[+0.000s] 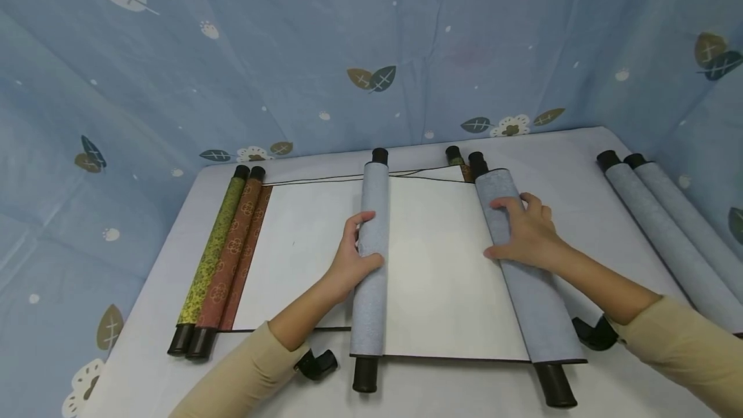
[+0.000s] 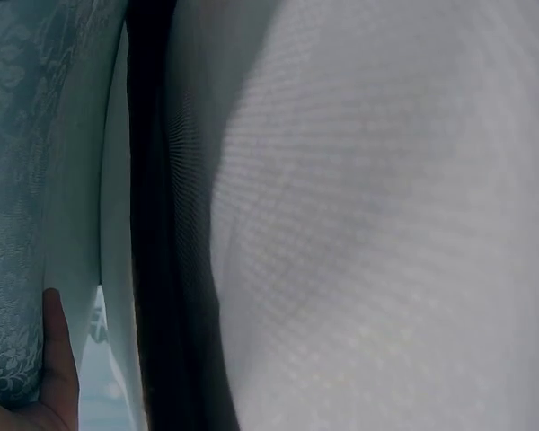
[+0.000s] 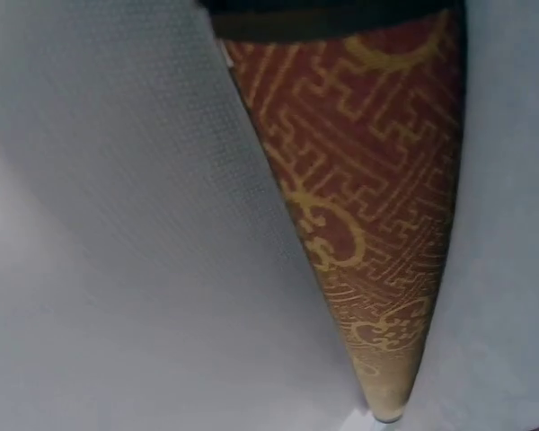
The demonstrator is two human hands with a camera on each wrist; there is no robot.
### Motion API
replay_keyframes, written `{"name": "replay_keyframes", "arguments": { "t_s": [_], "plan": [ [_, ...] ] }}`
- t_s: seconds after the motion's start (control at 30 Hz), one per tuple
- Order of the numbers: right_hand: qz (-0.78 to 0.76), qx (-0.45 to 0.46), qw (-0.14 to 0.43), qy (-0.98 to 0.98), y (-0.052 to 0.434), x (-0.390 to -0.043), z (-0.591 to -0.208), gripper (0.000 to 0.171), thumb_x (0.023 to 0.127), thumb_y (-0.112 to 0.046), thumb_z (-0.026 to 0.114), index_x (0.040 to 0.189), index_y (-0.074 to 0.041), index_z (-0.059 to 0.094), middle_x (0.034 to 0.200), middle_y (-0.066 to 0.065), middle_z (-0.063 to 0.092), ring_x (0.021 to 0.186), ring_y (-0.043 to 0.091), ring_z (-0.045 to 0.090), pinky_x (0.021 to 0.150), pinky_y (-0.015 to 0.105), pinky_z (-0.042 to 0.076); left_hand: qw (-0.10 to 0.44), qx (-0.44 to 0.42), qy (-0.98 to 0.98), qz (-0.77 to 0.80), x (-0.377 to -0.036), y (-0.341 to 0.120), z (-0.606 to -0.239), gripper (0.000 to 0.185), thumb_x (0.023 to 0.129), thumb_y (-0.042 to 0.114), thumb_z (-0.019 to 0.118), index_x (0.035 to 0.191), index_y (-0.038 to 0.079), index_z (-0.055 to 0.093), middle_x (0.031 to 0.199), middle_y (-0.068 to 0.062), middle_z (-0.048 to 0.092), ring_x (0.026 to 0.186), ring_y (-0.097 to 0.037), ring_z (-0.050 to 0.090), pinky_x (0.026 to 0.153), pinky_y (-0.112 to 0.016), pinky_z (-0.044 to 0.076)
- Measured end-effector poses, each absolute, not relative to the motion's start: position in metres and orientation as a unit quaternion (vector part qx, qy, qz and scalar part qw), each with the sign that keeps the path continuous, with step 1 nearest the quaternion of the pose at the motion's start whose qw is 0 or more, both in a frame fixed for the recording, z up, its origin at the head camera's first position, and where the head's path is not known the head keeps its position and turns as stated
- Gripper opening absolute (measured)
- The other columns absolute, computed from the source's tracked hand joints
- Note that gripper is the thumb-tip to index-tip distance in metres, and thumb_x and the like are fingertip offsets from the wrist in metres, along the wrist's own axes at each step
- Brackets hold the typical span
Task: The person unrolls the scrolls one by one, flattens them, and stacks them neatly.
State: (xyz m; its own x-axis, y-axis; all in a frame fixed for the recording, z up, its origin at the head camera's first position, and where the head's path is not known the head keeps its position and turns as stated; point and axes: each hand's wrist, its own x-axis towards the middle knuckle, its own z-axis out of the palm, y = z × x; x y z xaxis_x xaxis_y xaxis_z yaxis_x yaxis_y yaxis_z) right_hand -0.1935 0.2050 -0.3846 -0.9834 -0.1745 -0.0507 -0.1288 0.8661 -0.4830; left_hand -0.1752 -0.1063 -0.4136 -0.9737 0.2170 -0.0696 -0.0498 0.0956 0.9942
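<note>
A partly unrolled scroll with blue-grey rolled ends and a blank cream sheet [image 1: 441,263] lies in the middle of the head view. My left hand [image 1: 345,266] grips its left roll [image 1: 371,302], thumb and fingers at the roll's left side and top. My right hand [image 1: 528,234] holds the right roll [image 1: 534,315], thumb on its inner edge and fingers spread over the top. In the left wrist view, a finger [image 2: 58,359] lies along the patterned blue roll [image 2: 13,224]. A red roll with gold patterns [image 3: 359,180] fills much of the right wrist view.
Beneath lies another open scroll with a white sheet [image 1: 313,231]; at its left are a red roll [image 1: 229,257] and a yellow-green roll [image 1: 211,250]. More roll ends [image 1: 454,155] show behind the right roll. Blue-grey rolls [image 1: 667,231] lie at the right, near the blue curtain [image 1: 441,37].
</note>
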Motion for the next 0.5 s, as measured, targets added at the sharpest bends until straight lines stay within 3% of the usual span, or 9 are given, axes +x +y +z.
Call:
{"name": "replay_keyframes", "arguments": {
  "t_s": [0.2, 0.37, 0.5],
  "plan": [
    [-0.256, -0.061, 0.045, 0.964, 0.208, -0.192, -0.382, 0.074, 0.069, -0.013, 0.074, 0.133, -0.003, 0.038, 0.133, 0.044, 0.012, 0.118, 0.06, 0.017, 0.08, 0.069, 0.034, 0.101, 0.056, 0.734, 0.67, -0.175, -0.108, -0.415, 0.08, 0.069, -0.005, 0.052, 0.141, 0.021, 0.028, 0.128, -0.019, 0.039, 0.107, -0.029, 0.043, 0.08, -0.036, 0.037],
    [-0.286, -0.047, 0.057, 0.955, 0.217, -0.192, -0.386, 0.071, 0.074, -0.007, 0.064, 0.137, 0.002, 0.033, 0.134, 0.045, 0.014, 0.112, 0.061, 0.034, 0.077, 0.067, 0.041, 0.097, 0.053, 0.738, 0.666, -0.175, -0.11, -0.415, 0.08, 0.069, -0.005, 0.052, 0.141, 0.021, 0.029, 0.126, -0.019, 0.04, 0.105, -0.029, 0.043, 0.079, -0.035, 0.038],
    [-0.289, -0.033, 0.055, 0.955, 0.224, -0.192, -0.389, 0.073, 0.076, -0.007, 0.064, 0.138, 0.007, 0.029, 0.13, 0.045, 0.025, 0.104, 0.056, 0.044, 0.075, 0.063, 0.043, 0.099, 0.056, 0.736, 0.667, -0.176, -0.111, -0.416, 0.08, 0.069, -0.006, 0.052, 0.141, 0.021, 0.028, 0.126, -0.019, 0.04, 0.105, -0.029, 0.043, 0.079, -0.035, 0.038]
  ]
}}
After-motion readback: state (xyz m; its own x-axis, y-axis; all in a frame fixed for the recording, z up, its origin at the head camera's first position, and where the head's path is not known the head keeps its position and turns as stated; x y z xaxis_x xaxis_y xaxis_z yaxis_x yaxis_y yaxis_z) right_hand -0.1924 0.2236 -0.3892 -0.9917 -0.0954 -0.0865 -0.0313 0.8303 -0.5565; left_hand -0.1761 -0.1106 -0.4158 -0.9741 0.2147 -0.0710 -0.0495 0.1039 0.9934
